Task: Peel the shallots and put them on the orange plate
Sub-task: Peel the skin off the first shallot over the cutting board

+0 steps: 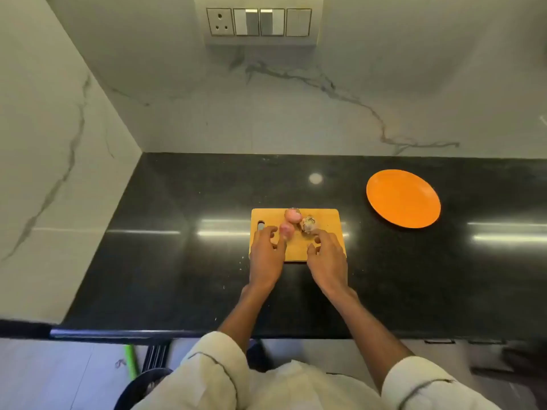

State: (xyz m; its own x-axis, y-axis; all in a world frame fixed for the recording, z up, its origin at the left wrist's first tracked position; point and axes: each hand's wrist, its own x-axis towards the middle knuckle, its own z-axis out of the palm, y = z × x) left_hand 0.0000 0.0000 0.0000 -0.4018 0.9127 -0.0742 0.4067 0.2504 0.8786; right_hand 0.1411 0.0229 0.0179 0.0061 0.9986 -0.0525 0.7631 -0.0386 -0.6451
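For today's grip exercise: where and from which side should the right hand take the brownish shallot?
Probably pinch the shallot across its rounded middle, coming from the near right, where the right hand hovers. Two pink shallots crowd its left on the board.

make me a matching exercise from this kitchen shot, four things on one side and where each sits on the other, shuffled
Things:
1. round orange plate
2. rectangular wooden cutting board
3. pink shallots
4. white switch panel

Places:
A. on top of the board, just beyond both hands
B. high on the marble wall
C. alone on the black countertop, to the right of the board
D. flat on the countertop, under both hands

Pairs: 1-C, 2-D, 3-A, 4-B
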